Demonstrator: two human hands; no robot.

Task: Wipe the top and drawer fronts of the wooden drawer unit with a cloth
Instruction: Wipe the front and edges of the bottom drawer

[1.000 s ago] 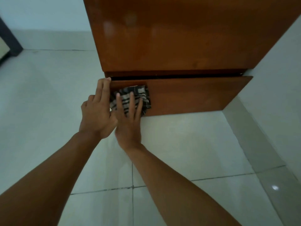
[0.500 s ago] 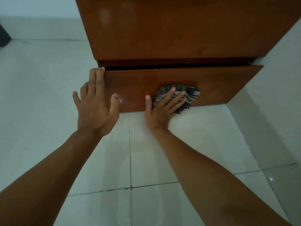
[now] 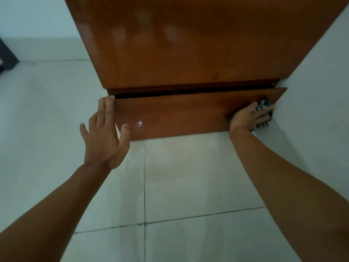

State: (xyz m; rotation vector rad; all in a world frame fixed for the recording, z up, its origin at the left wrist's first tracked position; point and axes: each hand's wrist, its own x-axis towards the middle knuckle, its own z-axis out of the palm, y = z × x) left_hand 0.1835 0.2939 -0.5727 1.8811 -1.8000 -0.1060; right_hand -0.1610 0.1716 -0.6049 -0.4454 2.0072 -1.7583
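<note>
Pressing our right hand [image 3: 247,117] flat on the striped cloth [image 3: 264,103], we hold it against the drawer front [image 3: 175,118] at that panel's right end, in the right middle of the frame, just beside the pale wall [image 3: 311,82]. The fingers are straight and slightly spread over the cloth, which shows only as dark-and-light stripes past the fingertips and under the palm. Our left hand [image 3: 105,137] sits at the left middle of the frame, fingers spread and holding nothing: the index and middle fingertips reach the drawer front's upper left corner, the thumb tip lies at its left edge lower down, and the little finger stands clear to the left. The drawer front stands slightly out from the wooden drawer unit [image 3: 188,44], with a dark gap along its top edge. The unit's glossy brown surface fills the upper centre. Pale floor tiles [image 3: 188,176] fill the lower frame, and a dark object [image 3: 5,57] sits at the far left edge.
</note>
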